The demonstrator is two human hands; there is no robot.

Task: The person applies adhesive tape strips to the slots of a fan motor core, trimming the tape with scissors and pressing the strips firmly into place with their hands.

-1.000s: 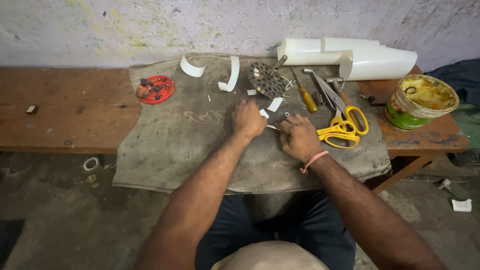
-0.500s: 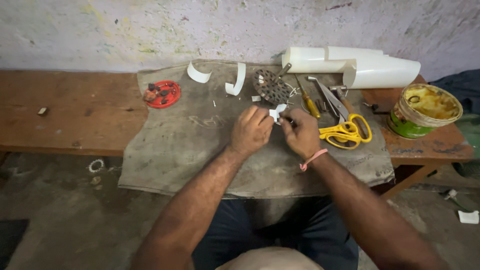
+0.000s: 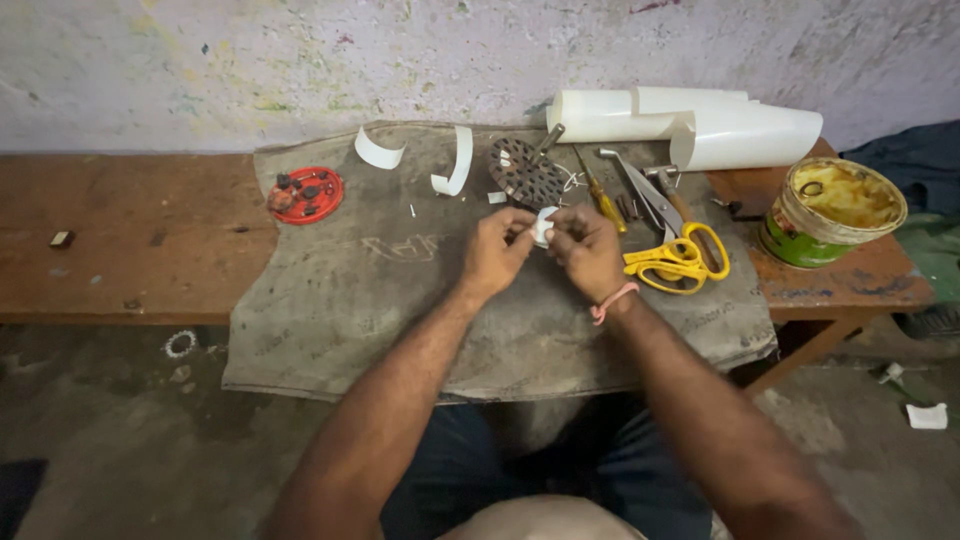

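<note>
My left hand [image 3: 497, 250] and my right hand [image 3: 588, 248] meet over the grey sackcloth [image 3: 370, 290] on the wooden bench [image 3: 120, 240]. Both pinch a small white strip piece [image 3: 543, 226] between their fingertips. Just beyond them lies a dark round perforated metal part [image 3: 526, 172]. Yellow-handled scissors [image 3: 680, 258] rest right of my right hand, beside a screwdriver [image 3: 600, 196] and pliers [image 3: 640, 190]. A pink band circles my right wrist.
Two curled white strips [image 3: 380, 152] [image 3: 455, 165] lie at the cloth's far edge. A red lid [image 3: 306, 194] holding small parts sits far left. White rolled sheets [image 3: 690, 125] lean at the wall, and an open tin [image 3: 835, 210] of yellow paste stands at right.
My hands have lifted off the cloth and come together, raising the small white piece between the fingertips. The view has shifted slightly.
</note>
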